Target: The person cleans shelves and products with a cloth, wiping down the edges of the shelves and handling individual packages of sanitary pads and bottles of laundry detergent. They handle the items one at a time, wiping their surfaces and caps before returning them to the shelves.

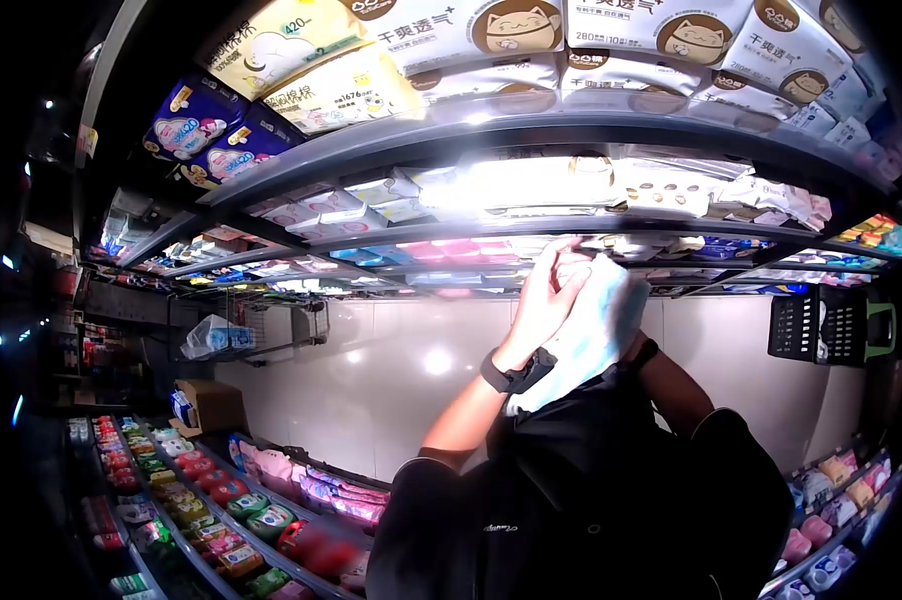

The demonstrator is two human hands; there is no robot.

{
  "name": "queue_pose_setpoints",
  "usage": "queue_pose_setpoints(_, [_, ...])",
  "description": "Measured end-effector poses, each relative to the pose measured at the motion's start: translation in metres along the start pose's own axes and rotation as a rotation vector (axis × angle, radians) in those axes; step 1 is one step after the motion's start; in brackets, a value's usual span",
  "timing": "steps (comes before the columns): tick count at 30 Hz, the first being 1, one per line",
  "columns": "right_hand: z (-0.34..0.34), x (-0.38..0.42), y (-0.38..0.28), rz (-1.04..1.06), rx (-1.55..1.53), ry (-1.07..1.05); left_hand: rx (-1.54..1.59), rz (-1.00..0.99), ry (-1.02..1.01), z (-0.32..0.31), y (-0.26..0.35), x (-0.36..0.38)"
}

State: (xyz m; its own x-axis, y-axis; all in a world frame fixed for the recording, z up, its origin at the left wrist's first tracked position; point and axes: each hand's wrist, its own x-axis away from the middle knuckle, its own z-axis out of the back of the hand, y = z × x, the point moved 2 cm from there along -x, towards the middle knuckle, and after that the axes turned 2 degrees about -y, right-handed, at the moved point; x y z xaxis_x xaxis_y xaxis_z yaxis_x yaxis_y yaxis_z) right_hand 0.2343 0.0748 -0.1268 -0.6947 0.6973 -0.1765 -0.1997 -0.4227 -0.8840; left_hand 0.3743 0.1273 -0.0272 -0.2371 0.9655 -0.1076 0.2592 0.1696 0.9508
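In front of my chest is a white and light-blue soft package (593, 325), tilted upright. My left hand (554, 285), with a black band at its wrist, is raised at the package's left side near the top, its fingers curled inward. What those fingers hold is too small to make out. On the package's right side, my right hand (635, 343) is mostly hidden behind it; only the part near the wrist band shows. Both hands are just in front of the lower shelf edges.
Shelves (451, 125) of white and yellow packs run across the top. A black crate (799, 327) stands at right. At left are a wire cart (256, 325) with a plastic bag and a cardboard box (209, 405). Lower shelves hold bottles (271, 520).
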Motion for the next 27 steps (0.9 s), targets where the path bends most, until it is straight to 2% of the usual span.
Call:
queue_pose_setpoints(1, [0.004,0.006,0.021,0.062,0.172,0.011,-0.085,0.074,-0.033,0.002,0.010,-0.003])
queue_pose_setpoints(3, [0.012,0.015,0.059,0.180,0.444,0.045,-0.187,-0.004,-0.015,0.002,0.020,-0.007])
queue_pose_setpoints(4, [0.014,0.023,0.082,0.188,0.465,0.072,-0.236,-0.047,-0.010,0.003,0.024,-0.011])
queue_pose_setpoints(5, [0.015,0.031,0.105,0.195,0.486,0.099,-0.197,-0.011,0.011,0.009,0.025,-0.014])
queue_pose_setpoints(7, [0.023,0.029,0.104,0.036,0.489,0.032,-0.125,0.054,0.078,0.020,0.029,-0.019])
queue_pose_setpoints(8, [0.030,0.029,0.105,-0.081,0.556,-0.080,-0.038,0.110,0.137,0.024,0.030,-0.022])
queue_pose_setpoints(10, [0.060,0.017,0.052,-0.315,0.687,-0.307,0.198,0.162,0.194,0.029,0.026,-0.030])
queue_pose_setpoints(12, [0.081,0.014,0.025,-0.558,0.816,-0.538,0.242,0.173,0.247,0.029,0.028,-0.036])
queue_pose_setpoints(13, [0.085,0.015,0.029,-0.568,0.838,-0.566,0.196,0.157,0.314,0.027,0.029,-0.040])
queue_pose_setpoints(16, [0.089,0.026,0.056,-0.395,0.856,-0.521,0.209,0.098,0.441,0.025,0.035,-0.044])
queue_pose_setpoints(20, [0.090,0.033,0.086,-0.202,0.893,-0.518,0.355,0.154,0.652,0.010,0.047,-0.058])
queue_pose_setpoints(23, [0.092,0.036,0.105,-0.087,0.929,-0.537,0.283,0.111,0.596,0.023,0.027,-0.064])
queue_pose_setpoints(24, [0.094,0.034,0.105,-0.059,0.931,-0.548,0.261,0.028,0.629,0.023,0.023,-0.065])
queue_pose_setpoints(26, [0.099,0.034,0.102,-0.031,0.926,-0.562,0.321,-0.008,0.621,0.024,0.019,-0.064])
queue_pose_setpoints(27, [0.105,0.030,0.079,-0.073,0.891,-0.578,0.350,-0.026,0.617,0.023,0.022,-0.062])
